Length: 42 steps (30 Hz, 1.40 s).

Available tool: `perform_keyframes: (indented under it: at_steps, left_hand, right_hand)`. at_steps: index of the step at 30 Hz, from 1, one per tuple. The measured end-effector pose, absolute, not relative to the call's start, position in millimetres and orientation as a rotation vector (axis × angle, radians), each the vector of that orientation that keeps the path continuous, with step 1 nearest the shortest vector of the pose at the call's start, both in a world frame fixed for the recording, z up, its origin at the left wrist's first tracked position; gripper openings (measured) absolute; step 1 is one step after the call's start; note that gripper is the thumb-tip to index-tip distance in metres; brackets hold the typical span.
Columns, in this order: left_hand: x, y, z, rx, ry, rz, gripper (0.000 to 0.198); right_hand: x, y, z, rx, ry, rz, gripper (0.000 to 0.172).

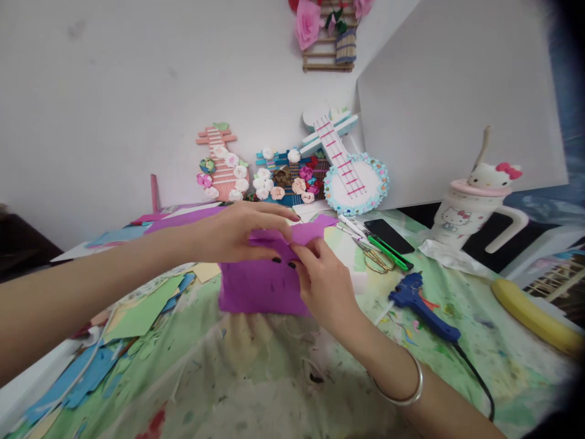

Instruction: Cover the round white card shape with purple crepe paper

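Both my hands hold a sheet of purple crepe paper (pixel 262 283) above the middle of the table. My left hand (pixel 237 231) grips its upper edge from the left, fingers pressed over the fold. My right hand (pixel 322 283), with a silver bangle on the wrist, pinches the same edge from the right, thumb and fingers closed on the paper. The lower part of the sheet hangs down toward the paint-stained table cover (pixel 274 378).
Scraps of blue, green and yellow paper (pixel 137 317) lie at the left. A blue glue gun (pixel 423 305), scissors (pixel 377 259), green pen and black phone (pixel 388 235) sit at the right. A cat-themed mug (pixel 470 213), a banana (pixel 530 314) and paper-flower crafts (pixel 292 177) stand behind.
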<state>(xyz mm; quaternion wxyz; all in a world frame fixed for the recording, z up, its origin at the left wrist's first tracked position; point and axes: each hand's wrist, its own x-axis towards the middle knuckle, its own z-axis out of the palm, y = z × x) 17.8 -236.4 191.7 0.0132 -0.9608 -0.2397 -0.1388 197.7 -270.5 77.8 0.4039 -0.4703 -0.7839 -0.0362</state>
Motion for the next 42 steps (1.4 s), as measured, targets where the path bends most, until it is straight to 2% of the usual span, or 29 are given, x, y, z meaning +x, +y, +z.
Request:
perform_keyframes:
  at_steps: [4,10,31,36,42]
  left_hand:
    - [18.2,-235.2,184.3,-2.951,-0.716,-0.528,0.013]
    - [21.3,-231.5,178.8,-2.907,-0.748,-0.561,0.016]
    - [36.8,-240.6,197.5,-3.019,-1.039,-0.119,0.028]
    - [32.4,-234.1,207.7,-3.141,-1.172,-0.006,0.038]
    - [25.3,-227.4,211.9,-3.235,-1.174,0.096,0.029]
  right_hand:
    - [197.6,-270.6,77.7,-1.198,-1.965,-0.038,0.027]
    - [199.1,-270.8,79.1,-1.182,-1.963,0.025,0.027]
    - [191.9,-273.0,85.1,-1.079,-1.962,0.080,0.015]
    - [192.8,-270.8,86.5,-1.105,-1.982,0.053,0.016]
    - [192.8,-270.3,83.8,-1.052,-1.959,0.020,0.017]
